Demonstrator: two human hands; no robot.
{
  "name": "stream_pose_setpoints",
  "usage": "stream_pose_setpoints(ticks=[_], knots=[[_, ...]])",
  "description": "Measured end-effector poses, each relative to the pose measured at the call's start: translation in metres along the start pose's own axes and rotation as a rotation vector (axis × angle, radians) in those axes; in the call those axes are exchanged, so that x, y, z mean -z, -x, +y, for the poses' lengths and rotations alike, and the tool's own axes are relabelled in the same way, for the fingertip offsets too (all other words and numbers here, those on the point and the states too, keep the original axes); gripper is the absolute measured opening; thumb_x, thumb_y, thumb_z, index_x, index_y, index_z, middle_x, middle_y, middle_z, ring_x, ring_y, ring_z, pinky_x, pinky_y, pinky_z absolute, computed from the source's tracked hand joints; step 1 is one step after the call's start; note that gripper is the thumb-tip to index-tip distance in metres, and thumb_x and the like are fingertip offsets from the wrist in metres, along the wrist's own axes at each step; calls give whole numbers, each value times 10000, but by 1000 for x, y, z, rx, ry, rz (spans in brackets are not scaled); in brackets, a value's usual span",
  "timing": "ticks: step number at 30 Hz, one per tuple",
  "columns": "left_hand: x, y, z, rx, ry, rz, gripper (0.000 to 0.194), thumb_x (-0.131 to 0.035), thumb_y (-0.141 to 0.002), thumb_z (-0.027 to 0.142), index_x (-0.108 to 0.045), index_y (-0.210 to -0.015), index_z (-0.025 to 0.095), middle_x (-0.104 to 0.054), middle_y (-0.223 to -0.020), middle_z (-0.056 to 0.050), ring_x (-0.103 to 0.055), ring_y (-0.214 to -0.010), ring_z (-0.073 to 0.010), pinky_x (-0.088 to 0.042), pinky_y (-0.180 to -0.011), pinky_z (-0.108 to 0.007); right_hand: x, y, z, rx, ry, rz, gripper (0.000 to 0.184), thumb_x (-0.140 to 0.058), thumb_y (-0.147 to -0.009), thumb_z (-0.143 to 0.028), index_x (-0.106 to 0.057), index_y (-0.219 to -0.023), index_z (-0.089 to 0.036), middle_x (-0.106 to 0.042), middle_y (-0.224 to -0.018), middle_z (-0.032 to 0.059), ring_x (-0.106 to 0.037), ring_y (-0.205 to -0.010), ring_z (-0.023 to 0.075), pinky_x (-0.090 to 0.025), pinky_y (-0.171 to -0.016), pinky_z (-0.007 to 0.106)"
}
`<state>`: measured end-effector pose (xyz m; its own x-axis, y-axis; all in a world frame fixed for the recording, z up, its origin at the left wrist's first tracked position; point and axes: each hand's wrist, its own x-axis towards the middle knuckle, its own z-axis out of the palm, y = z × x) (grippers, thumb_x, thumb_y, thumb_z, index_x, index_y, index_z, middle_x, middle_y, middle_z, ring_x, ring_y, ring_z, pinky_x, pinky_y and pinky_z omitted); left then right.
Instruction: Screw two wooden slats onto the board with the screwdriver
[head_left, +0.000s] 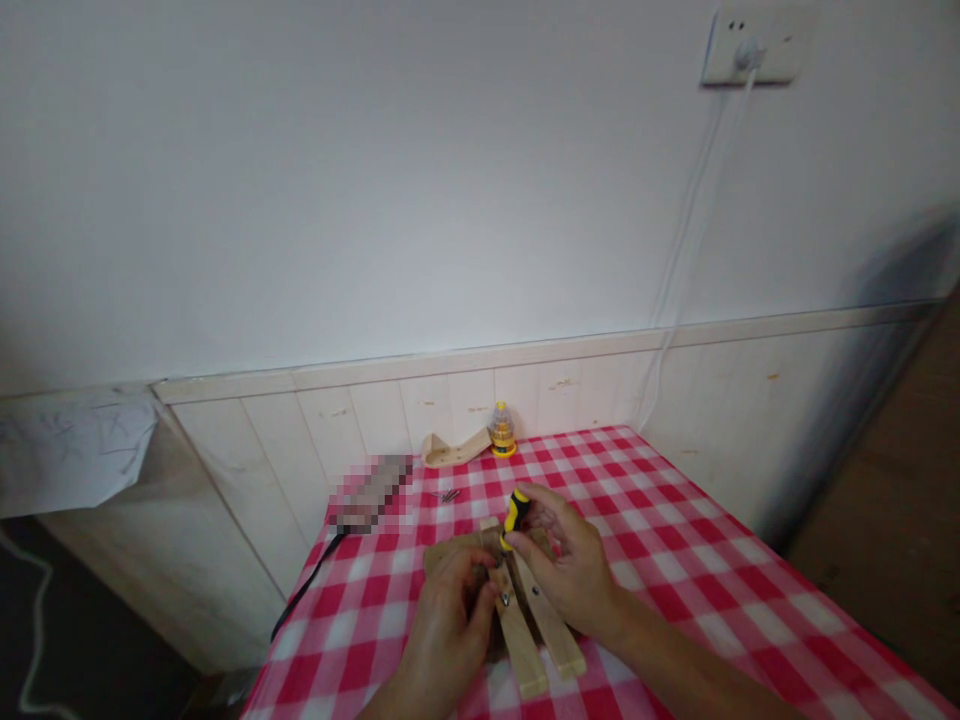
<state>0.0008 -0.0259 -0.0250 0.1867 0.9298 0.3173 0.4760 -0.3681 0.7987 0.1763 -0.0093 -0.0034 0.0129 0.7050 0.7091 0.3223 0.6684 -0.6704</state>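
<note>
My right hand [568, 562] grips a yellow and black screwdriver [516, 510], held nearly upright over some pale wooden strips. Its tip is hard to make out between my hands. My left hand [452, 610] is closed in a pinch at the left strip [523, 640], close under the screwdriver; what its fingers hold is too small to name. A metal screw [505, 600] shows on this strip. The right strip [555, 625] lies beside it with a dark screw or hole. Under both strips is a brown piece [442, 552], partly covered by my hands.
On the red checked tablecloth [645, 520], loose screws [450, 495] lie beyond my hands. An angled wooden piece [454, 452] and a clear, yellow-capped container [502, 432] stand by the wall. A pixelated object [373, 492] with a black strap [307, 585] lies at left.
</note>
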Motion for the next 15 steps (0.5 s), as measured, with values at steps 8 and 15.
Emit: stream_pose_setpoints(ticks=[8, 15], knots=[[5, -1, 5, -112, 25, -43, 241, -454, -852, 104, -665, -862, 218, -646, -1001, -72, -559, -1022, -246, -457, -904, -383, 5, 3, -9, 112, 10, -98, 472, -641, -849, -144, -547, -1300, -244, -739, -1018, 70, -726, -846, 208, -610, -774, 318], [6, 0, 12, -99, 58, -116, 273, -464, -861, 113, -713, -912, 212, -659, -1006, -83, -593, -994, -237, -485, -870, -363, 4, 4, -4, 100, -8, -117, 486, -645, -848, -151, -551, -1314, -248, -742, -1032, 71, -731, -856, 214, -609, -781, 320]])
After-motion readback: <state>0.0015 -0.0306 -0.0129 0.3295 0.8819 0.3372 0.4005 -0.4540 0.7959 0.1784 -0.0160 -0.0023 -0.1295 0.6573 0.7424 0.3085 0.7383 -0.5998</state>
